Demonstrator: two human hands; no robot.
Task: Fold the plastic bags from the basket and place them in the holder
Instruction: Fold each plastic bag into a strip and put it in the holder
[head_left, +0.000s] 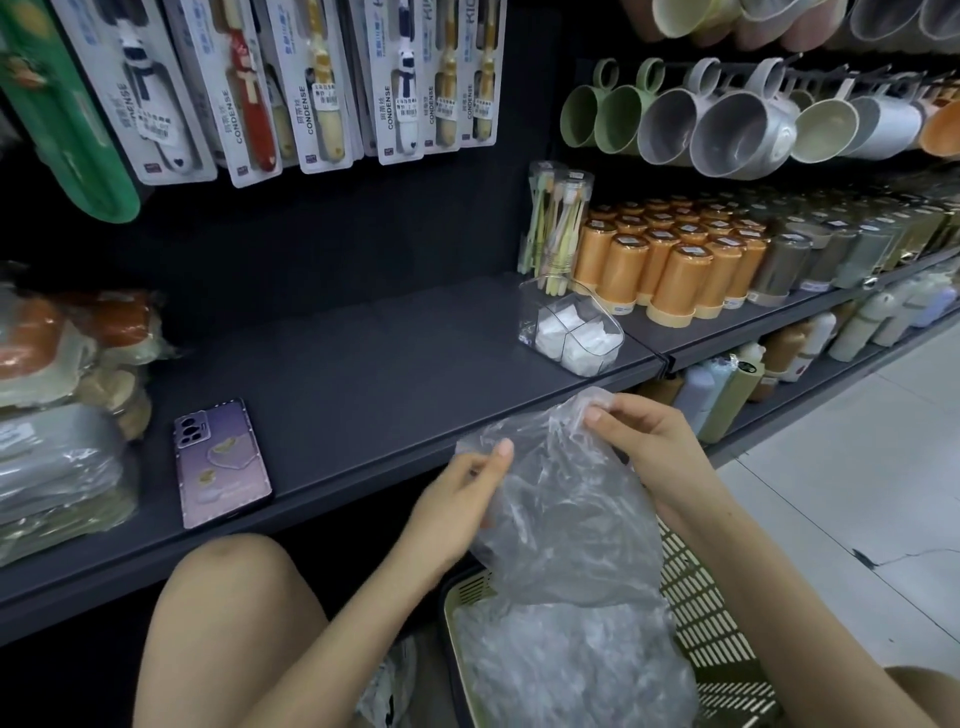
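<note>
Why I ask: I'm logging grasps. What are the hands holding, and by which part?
A clear plastic bag, pinched along its top edge: left hand at one corner, right hand at the other.

One phone (222, 462) is counted at the front edge of the shelf (363, 364), and one holder (571, 332) near its right front corner. Two toothbrush tubes (556, 223) are noted at the back edge. One plastic bag (561, 519) is pinched by two hands (left hand (457, 514), right hand (644, 441)). One basket (696, 613) is logged; the bags in it are uncountable.

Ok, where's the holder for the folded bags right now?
The clear holder sits on the dark shelf, right of centre in the head view, just in front of the orange cups.
</note>
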